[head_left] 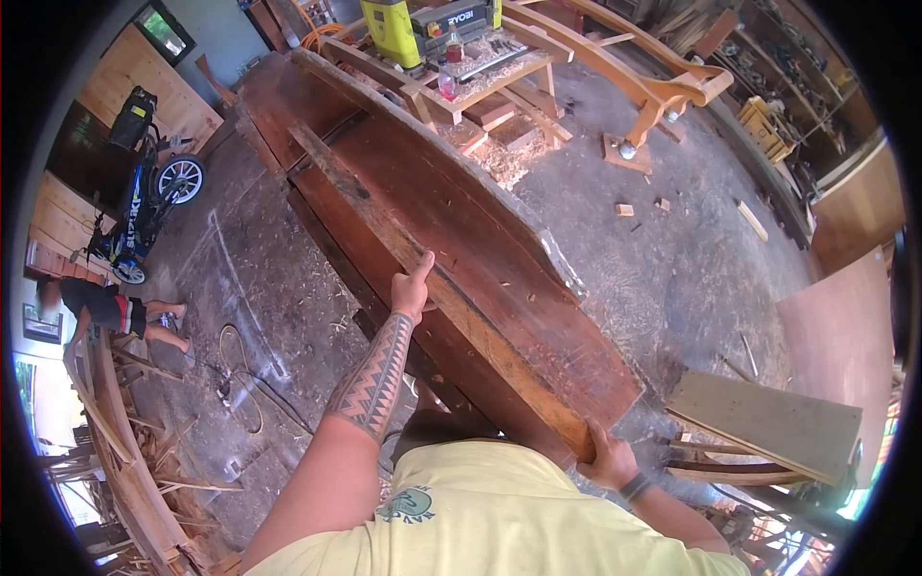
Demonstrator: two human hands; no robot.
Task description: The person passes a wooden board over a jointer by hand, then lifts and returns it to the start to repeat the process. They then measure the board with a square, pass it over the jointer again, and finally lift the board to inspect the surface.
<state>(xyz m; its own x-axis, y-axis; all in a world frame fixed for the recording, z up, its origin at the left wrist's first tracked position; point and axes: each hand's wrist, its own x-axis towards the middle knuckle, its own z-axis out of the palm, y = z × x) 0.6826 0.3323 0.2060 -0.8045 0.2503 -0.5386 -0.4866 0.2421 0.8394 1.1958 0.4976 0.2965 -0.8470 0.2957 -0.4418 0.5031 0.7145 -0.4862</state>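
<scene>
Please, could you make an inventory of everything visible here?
long beam: 1, brown, centre
boards: several, reddish-brown, around beam
Ryobi machine: 1, green-black, top
wooden stand: 1, tan, under machine
bottles: 2, reddish, on stand
shavings: pile, pale, below stand
wooden frame: 1, orange-brown, upper right
shelves: several, brown, far right
offcuts: several, pale, right floor
grey board: 1, grey, lower right
motorbike: 1, blue-black, left
co-worker: 1, dark clothes, left
curved timber: 1, brown, lower left
shirt: 1, yellow, bottom
left hand: 1, bare, mid-beam
right hand: 1, bare, beam's near end
</scene>
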